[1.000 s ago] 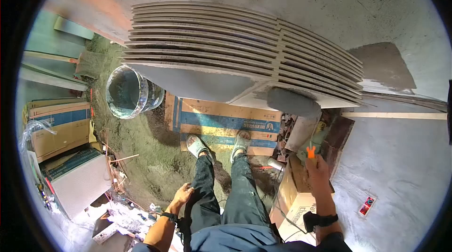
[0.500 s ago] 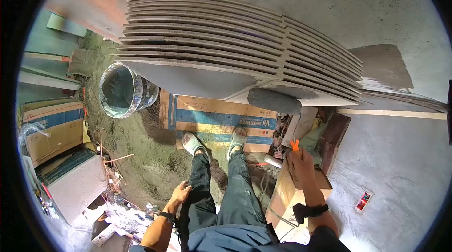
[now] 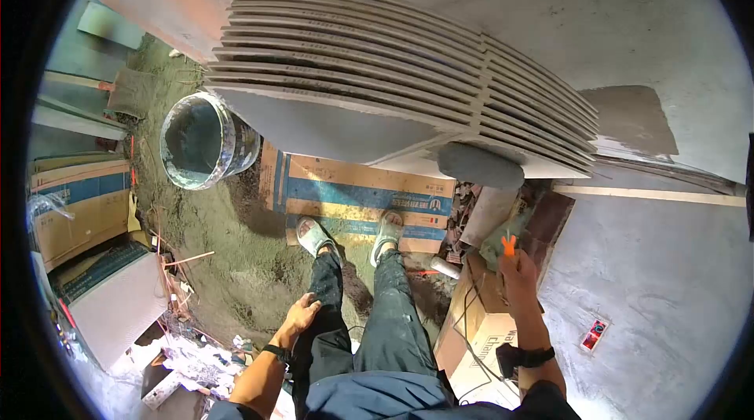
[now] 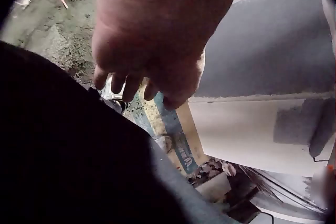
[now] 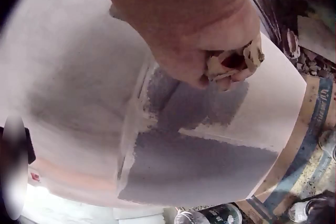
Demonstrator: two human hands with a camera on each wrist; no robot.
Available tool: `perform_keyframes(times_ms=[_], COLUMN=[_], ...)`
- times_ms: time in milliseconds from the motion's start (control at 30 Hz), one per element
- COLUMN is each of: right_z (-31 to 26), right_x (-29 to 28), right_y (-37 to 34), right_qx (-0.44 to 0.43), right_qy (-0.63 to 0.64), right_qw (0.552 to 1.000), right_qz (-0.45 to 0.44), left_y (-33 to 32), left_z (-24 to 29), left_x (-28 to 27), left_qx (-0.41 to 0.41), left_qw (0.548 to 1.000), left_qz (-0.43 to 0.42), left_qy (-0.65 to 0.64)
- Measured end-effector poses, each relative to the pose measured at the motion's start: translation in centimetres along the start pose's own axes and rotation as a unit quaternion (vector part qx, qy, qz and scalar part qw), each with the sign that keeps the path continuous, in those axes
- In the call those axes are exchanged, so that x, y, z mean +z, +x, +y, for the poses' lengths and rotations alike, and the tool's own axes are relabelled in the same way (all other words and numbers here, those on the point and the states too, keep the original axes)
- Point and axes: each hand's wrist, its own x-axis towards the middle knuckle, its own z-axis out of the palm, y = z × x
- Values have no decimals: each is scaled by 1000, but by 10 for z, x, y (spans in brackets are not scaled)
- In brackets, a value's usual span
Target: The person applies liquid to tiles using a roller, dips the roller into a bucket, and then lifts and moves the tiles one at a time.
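Observation:
My right hand (image 3: 520, 279) grips the orange handle (image 3: 509, 245) of a paint roller. Its grey sleeve, the roller head (image 3: 481, 166), lies against the front tile (image 3: 314, 126) of a leaning stack. Grey coating covers the tile's left part and a patch by the roller, with a pale strip between. In the right wrist view, the right hand (image 5: 210, 45) hides most of the roller, and tan flaking material shows at the handle end. My left hand (image 3: 302, 314) hangs by the left thigh, holding nothing, fingers loosely bent; the left wrist view shows the same hand (image 4: 147, 40).
A coating-smeared bucket (image 3: 245, 145) stands left of the stack. Flattened cardboard (image 3: 330, 184) lies under my feet. A cardboard box (image 3: 487, 334) with a cable over it is below my right arm. Boxes (image 3: 82, 212) and debris line the left side. A wall socket (image 3: 594, 335) is at right.
The roller head slid left across the tile, then back right, with my right hand moving along. The view shifted slightly. My left hand stays by the thigh.

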Motion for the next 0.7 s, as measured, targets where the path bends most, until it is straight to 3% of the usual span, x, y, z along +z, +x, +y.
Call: perform_keyframes(times_ms=[133, 233, 300, 467, 567, 633, 667, 700], right_z=[33, 82, 103, 154, 152, 144, 91, 72], right_x=[37, 63, 82, 120, 104, 75, 72, 62], right_y=[31, 76, 106, 160, 144, 130, 94, 80], right_qx=[-27, 25, 21, 28, 37, -2, 13, 10], right_qy=[-56, 9, -90, -115, -117, -157, -119, -121], right_qw=[998, 999, 994, 990, 991, 987, 993, 993], right_qz=[3, -32, -51, -69, -49, -39, -11, -12], left_y=[-3, 0, 2, -2, 0, -3, 0, -1], left_z=[-5, -25, -42, -55, -59, -40, -39, -31], left_x=[-1, 4, 12, 25, 37, 39, 41, 41], left_qx=[-6, -41, -42, -58, -61, -58, -57, -56], left_qw=[999, 999, 999, 997, 997, 998, 998, 998], left_qz=[-13, -15, -4, 1, -3, -15, -28, -27], left_qy=[-34, -4, -29, -45, -52, -27, -22, -25])
